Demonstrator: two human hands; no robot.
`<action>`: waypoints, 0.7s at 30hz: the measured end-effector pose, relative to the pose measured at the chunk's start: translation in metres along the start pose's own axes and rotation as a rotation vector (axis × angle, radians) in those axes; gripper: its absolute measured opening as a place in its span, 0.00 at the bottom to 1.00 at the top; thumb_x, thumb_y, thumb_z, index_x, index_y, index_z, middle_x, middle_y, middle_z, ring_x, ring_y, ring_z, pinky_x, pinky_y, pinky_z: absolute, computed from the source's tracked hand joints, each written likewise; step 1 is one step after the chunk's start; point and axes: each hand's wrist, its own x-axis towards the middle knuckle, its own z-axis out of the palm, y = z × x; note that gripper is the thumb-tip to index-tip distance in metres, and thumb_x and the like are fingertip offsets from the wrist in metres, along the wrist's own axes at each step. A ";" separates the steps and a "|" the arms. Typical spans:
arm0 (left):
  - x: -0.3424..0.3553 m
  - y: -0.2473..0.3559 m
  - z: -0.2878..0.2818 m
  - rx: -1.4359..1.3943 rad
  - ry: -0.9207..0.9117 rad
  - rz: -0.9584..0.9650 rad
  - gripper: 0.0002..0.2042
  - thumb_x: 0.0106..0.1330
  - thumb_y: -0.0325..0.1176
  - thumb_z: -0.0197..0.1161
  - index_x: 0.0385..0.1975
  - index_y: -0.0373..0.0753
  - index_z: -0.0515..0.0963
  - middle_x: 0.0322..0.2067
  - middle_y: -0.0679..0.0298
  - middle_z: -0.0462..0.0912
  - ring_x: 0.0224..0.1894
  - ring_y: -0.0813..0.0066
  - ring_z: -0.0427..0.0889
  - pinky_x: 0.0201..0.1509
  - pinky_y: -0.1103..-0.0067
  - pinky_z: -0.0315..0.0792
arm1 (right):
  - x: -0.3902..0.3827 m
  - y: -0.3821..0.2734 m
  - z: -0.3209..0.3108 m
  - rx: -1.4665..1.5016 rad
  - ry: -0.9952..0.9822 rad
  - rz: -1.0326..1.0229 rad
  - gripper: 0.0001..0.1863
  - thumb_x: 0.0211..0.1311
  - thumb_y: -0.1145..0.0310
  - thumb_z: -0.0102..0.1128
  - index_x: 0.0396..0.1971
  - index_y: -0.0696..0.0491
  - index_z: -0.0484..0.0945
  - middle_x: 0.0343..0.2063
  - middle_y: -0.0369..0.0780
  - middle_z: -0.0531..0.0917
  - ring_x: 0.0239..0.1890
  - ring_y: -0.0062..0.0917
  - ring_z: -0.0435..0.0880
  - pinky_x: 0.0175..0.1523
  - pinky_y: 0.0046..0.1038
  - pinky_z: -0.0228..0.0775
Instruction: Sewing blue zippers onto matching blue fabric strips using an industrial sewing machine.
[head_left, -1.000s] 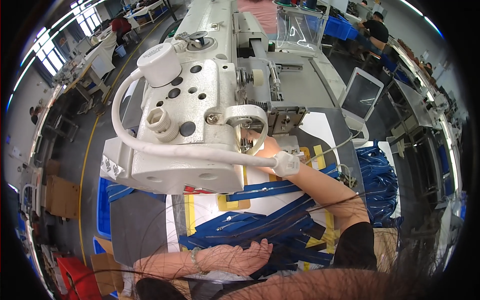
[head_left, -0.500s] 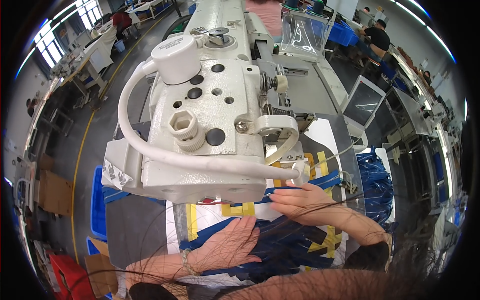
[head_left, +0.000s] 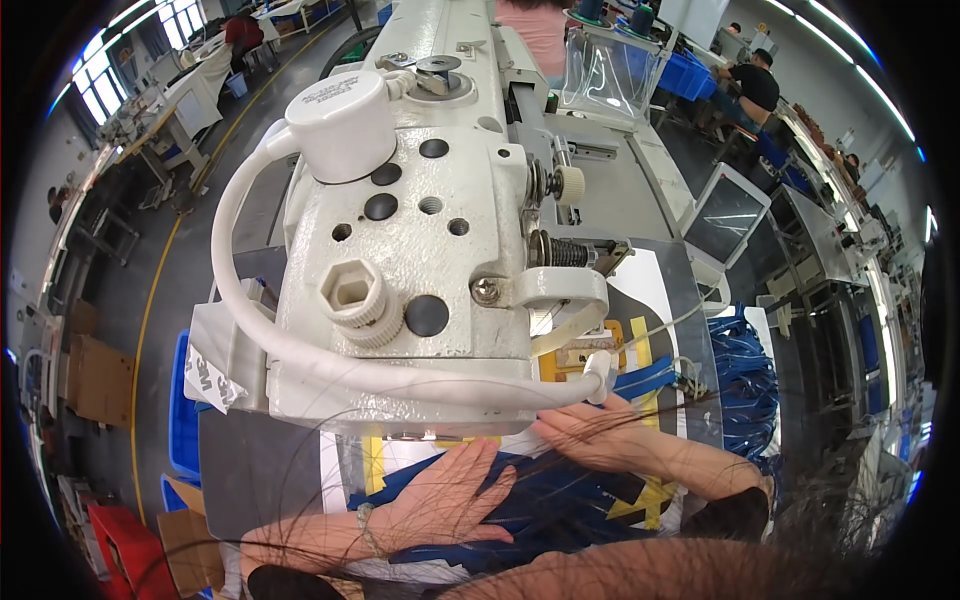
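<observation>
A large white sewing machine head fills the middle of the view and hides its needle area. In front of it my left hand, wearing a bracelet, lies flat with fingers stretched over a pile of blue fabric strips. My right hand is at the front right of the machine head, fingers extended and pointing left; their tips are partly hidden by the machine. Just beyond that hand, a blue zipper-like strip runs out to the right. Yellow tape marks the white sheet under the strips.
More blue strips hang in a bundle at the right. A screen on a stand is behind them. Blue bins, a cardboard box and a red container are at lower left. Other people sit at distant benches.
The view has shifted, so the machine head looks nearer and covers more of the strip. My hands stay in nearly the same places; the right fingertips are now more hidden.
</observation>
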 end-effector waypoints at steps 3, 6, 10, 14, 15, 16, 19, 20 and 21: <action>0.001 -0.001 -0.002 0.044 -0.028 0.017 0.38 0.54 0.64 0.57 0.51 0.32 0.69 0.51 0.37 0.68 0.54 0.43 0.70 0.55 0.60 0.68 | 0.006 0.000 0.025 0.050 -0.031 0.017 0.19 0.49 0.71 0.56 0.44 0.52 0.78 0.45 0.38 0.80 0.41 0.23 0.80 0.42 0.25 0.70; -0.001 0.001 -0.002 0.038 -0.056 0.013 0.39 0.54 0.65 0.56 0.52 0.32 0.69 0.52 0.36 0.68 0.55 0.43 0.69 0.55 0.60 0.67 | 0.005 0.001 0.038 0.191 0.042 0.099 0.20 0.48 0.72 0.55 0.45 0.52 0.78 0.45 0.39 0.80 0.39 0.25 0.81 0.39 0.27 0.72; -0.002 0.002 -0.003 0.033 -0.064 -0.007 0.39 0.55 0.65 0.55 0.52 0.32 0.68 0.53 0.36 0.67 0.57 0.43 0.68 0.55 0.60 0.67 | -0.006 0.000 0.051 0.308 -0.043 0.187 0.20 0.47 0.75 0.55 0.45 0.52 0.79 0.44 0.41 0.80 0.39 0.32 0.81 0.39 0.33 0.74; -0.001 0.001 -0.002 0.012 -0.068 -0.016 0.39 0.55 0.65 0.54 0.53 0.32 0.68 0.55 0.34 0.65 0.58 0.42 0.66 0.58 0.59 0.65 | 0.003 0.003 0.044 0.314 0.052 0.154 0.19 0.47 0.76 0.55 0.43 0.53 0.79 0.44 0.43 0.80 0.41 0.35 0.81 0.42 0.34 0.74; -0.001 0.001 -0.002 0.005 -0.070 -0.020 0.39 0.55 0.65 0.55 0.53 0.32 0.67 0.55 0.34 0.64 0.58 0.42 0.66 0.59 0.58 0.64 | 0.004 0.003 0.044 0.354 0.055 0.171 0.18 0.47 0.76 0.55 0.42 0.54 0.79 0.45 0.43 0.80 0.42 0.37 0.81 0.43 0.35 0.74; -0.001 0.001 -0.001 0.006 -0.067 -0.024 0.39 0.55 0.65 0.55 0.53 0.32 0.67 0.55 0.34 0.64 0.58 0.42 0.66 0.59 0.58 0.64 | 0.004 0.003 0.044 0.393 0.058 0.189 0.18 0.47 0.77 0.55 0.41 0.55 0.78 0.45 0.44 0.80 0.43 0.38 0.81 0.44 0.35 0.74; -0.005 0.003 -0.001 -0.008 -0.088 -0.042 0.40 0.55 0.65 0.55 0.53 0.32 0.67 0.56 0.33 0.61 0.59 0.40 0.65 0.60 0.56 0.63 | 0.007 0.001 0.038 0.329 0.034 0.199 0.17 0.46 0.78 0.55 0.40 0.57 0.78 0.46 0.44 0.80 0.46 0.38 0.80 0.46 0.36 0.73; -0.006 0.002 0.002 -0.026 -0.088 -0.038 0.40 0.55 0.64 0.56 0.54 0.31 0.66 0.56 0.33 0.61 0.59 0.40 0.64 0.60 0.56 0.63 | 0.007 0.001 0.035 0.329 0.032 0.195 0.17 0.46 0.78 0.55 0.40 0.57 0.78 0.46 0.44 0.80 0.46 0.38 0.80 0.46 0.36 0.73; -0.006 0.001 0.004 -0.045 -0.087 -0.035 0.40 0.55 0.64 0.56 0.54 0.31 0.66 0.56 0.33 0.61 0.59 0.39 0.64 0.60 0.55 0.62 | 0.008 0.002 0.033 0.332 0.065 0.176 0.17 0.46 0.79 0.55 0.40 0.57 0.78 0.46 0.44 0.80 0.47 0.38 0.80 0.47 0.37 0.73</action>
